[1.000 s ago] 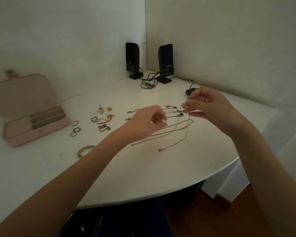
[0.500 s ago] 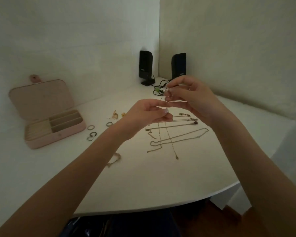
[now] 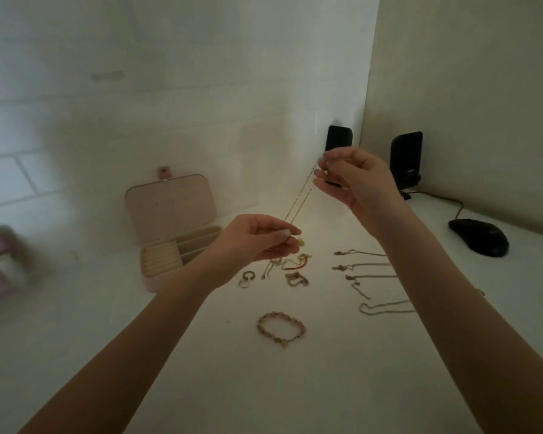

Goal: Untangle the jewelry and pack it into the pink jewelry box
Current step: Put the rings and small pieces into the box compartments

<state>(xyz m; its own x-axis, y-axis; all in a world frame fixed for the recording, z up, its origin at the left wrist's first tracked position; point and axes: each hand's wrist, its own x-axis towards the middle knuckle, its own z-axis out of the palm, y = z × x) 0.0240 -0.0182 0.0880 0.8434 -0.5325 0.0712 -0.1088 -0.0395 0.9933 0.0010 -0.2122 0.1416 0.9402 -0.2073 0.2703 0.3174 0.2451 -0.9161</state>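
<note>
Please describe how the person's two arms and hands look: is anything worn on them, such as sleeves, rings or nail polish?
Both forearms are bare, with no sleeves in view. The left hand shows a pale, light-coloured thumbnail, and the nails of the right hand look pale too. No watch or bracelet shows on either wrist. Whether a ring is worn cannot be told, since the picture is dim.

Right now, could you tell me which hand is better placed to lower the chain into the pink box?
Left hand: it pinches the chain low, beside the open pink box; the right hand is higher, farther away.
</note>
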